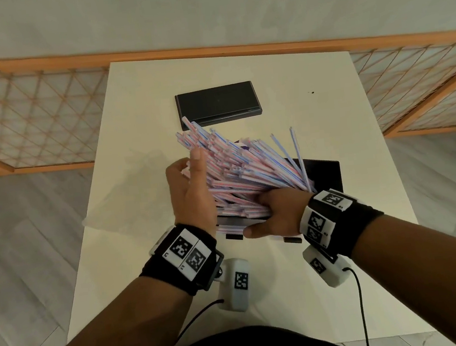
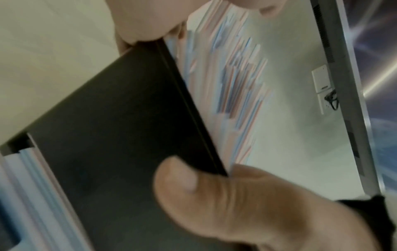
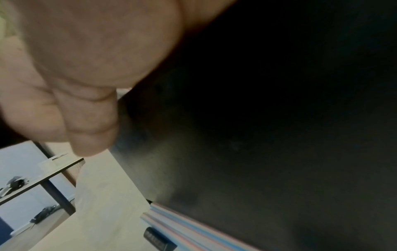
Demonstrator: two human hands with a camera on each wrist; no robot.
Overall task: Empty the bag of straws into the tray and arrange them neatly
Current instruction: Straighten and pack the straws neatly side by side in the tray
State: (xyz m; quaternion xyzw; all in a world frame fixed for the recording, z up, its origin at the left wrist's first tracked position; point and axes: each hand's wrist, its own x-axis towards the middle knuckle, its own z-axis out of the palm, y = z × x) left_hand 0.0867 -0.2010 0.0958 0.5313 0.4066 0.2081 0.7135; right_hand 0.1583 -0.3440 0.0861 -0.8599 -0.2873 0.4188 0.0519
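L hand (image 1: pixel 191 194): my thumb (image 2: pixel 193 191) sits on the dark outer wall of the tray (image 2: pixel 120 118), other fingers (image 2: pixel 148 18) wrap the far side, so it grips the tray edge w/ straws against the palm. In the head view that hand stands upright along the L flank of the straws (image 1: pixel 246 168), thumb tip up near the top of the pile.

R hand (image 1: pixel 275 214): pressed into the near end of the bundle, thumb sticking out toward the L. Wrist cam shows its fingers (image 3: pixel 90 118) curled beside a dark tray surface (image 3: pixel 257 135); can't tell if they actually clamp anything, too dark and blurred.

Straws: white w/ red and blue stripes, a big loose bunch fanned out up and away from me, tips uneven, a few splayed off to the R. Near ends poke out past the tray's lower edge.

Tray is black, mostly hidden under the bunch, one corner (image 1: pixel 326 173) showing at R, on the pale table (image 1: pixel 358 129).

Second black tray-like piece (image 1: pixel 217 104) lies flat further back, apart from the bunch.

Both wrists carry black bands w/ square black-and-white code tags (image 1: pixel 186 251); a small "L" is legible beside the L ones. No other readable writing.
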